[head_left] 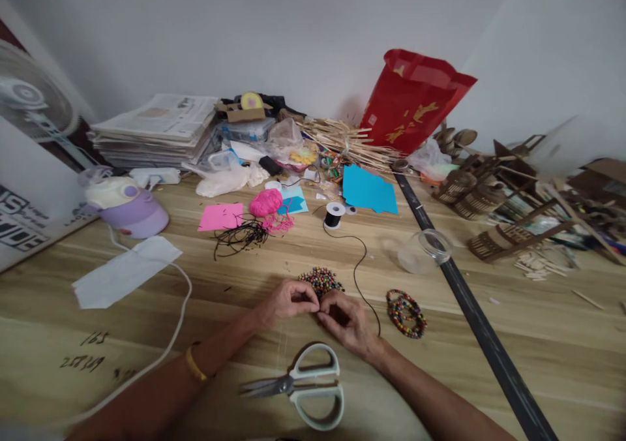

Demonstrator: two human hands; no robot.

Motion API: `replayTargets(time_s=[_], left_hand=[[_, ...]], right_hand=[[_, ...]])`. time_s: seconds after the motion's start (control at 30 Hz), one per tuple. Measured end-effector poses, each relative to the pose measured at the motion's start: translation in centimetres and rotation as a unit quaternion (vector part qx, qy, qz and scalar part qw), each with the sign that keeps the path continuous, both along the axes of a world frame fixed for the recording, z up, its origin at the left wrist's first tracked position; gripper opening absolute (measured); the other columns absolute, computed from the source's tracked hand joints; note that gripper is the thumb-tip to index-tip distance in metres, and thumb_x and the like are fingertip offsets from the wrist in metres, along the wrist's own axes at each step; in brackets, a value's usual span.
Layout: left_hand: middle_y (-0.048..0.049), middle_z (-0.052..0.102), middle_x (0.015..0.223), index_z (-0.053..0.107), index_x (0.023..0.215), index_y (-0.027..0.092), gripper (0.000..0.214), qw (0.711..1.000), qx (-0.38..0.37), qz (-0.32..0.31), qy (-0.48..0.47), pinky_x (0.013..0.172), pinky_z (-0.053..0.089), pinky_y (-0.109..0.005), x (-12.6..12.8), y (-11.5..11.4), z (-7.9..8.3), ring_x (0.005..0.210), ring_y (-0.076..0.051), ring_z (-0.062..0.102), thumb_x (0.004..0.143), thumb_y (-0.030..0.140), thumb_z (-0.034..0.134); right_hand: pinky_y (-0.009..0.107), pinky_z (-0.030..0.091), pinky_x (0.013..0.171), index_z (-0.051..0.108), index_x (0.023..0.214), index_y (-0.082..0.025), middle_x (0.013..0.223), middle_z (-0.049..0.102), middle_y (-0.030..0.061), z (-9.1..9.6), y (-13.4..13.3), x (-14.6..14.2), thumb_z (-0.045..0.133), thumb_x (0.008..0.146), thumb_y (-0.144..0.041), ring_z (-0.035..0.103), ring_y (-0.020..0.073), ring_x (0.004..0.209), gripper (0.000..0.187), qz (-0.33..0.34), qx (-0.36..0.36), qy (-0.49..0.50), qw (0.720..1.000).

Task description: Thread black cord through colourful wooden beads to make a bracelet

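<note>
My left hand (296, 299) and my right hand (348, 320) meet at the fingertips, each closed in a pinch. What they pinch is too small to make out. Just beyond them lies a heap of small multicoloured beads (321, 279). A black cord (366, 252) runs from a white-flanged spool (333, 216) down the table and passes out of sight by my right wrist. To the right of that hand rest strung bead bracelets (407, 314). Scissors with pale handles (298, 385) lie closer to me, blades slightly parted and pointing left.
Pink yarn (267, 203), cut black cords (240, 235) and blue paper (370, 188) lie farther back. A clear round container (425, 250) touches a dark strip (469, 304) crossing the right side. A white cable (182, 310) curves along the left, near a purple-and-white device (130, 206).
</note>
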State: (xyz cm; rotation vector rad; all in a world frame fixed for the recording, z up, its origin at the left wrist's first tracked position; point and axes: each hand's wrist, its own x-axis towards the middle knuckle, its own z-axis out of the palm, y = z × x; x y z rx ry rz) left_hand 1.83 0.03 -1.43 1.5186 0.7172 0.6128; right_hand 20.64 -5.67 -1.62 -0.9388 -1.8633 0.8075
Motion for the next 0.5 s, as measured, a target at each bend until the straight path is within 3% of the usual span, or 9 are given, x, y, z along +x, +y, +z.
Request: replayTargets(time_s=[0.23, 0.5], left_hand=[[-0.0025, 0.063, 0.068, 0.066, 0.071, 0.01, 0.022, 0.999, -0.023, 0.035, -0.011, 0.062, 0.04, -0.022, -0.5, 0.5, 1.2, 0.064, -0.012, 0.053, 0.071, 0.032, 0.071], [-0.0032, 0.064, 0.072, 0.067, 0.072, 0.011, 0.019, 0.999, -0.007, 0.022, -0.025, 0.064, 0.04, -0.022, -0.1, -0.1, 1.5, 0.068, -0.012, 0.054, 0.071, 0.03, 0.069]], right_hand=[[0.025, 0.039, 0.059, 0.048, 0.07, -0.02, 0.068, 0.052, 0.0007, 0.1, 0.0, 0.3, 0.053, 0.087, -0.029, 0.049, 0.0137, 0.063, 0.021, 0.006, 0.022, -0.01, 1.0], [0.021, 0.04, 0.052, 0.059, 0.085, -0.019, 0.067, 0.056, -0.0007, -0.3, 0.0, 0.2, 0.063, 0.085, -0.032, 0.05, 0.0112, 0.057, 0.014, -0.026, -0.08, 0.035, 0.996]])
